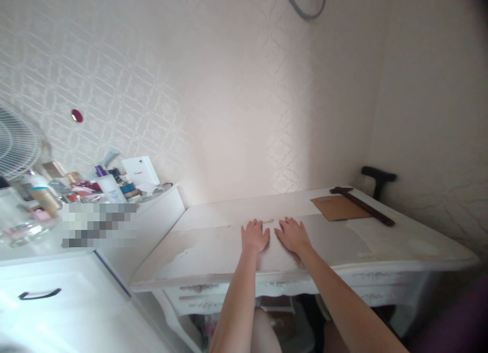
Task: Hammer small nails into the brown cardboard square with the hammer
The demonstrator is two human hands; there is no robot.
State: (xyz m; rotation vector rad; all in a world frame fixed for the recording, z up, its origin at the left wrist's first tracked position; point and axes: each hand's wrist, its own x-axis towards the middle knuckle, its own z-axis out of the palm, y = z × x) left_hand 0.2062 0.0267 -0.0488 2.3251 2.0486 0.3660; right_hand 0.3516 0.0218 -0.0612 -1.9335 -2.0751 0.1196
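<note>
My left hand point(254, 236) lies flat, palm down, on the worn white table point(400, 241) near its front edge, fingers stretched out. My right hand point(293, 234) rests flat just beside it, fingers spread, almost touching the left. Neither hand holds anything. A brown cardboard piece point(339, 207) lies farther back to the right, and a long dark tool with a crosswise head point(364, 205) lies along its far side.
A white cabinet point(76, 292) with a dark drawer handle stands at the left, its top crowded with several cosmetic bottles point(107, 182). A fan point(17, 142) shows at the far left. A black handle point(379, 180) sticks up behind the table's right end. The patterned wall rises right behind.
</note>
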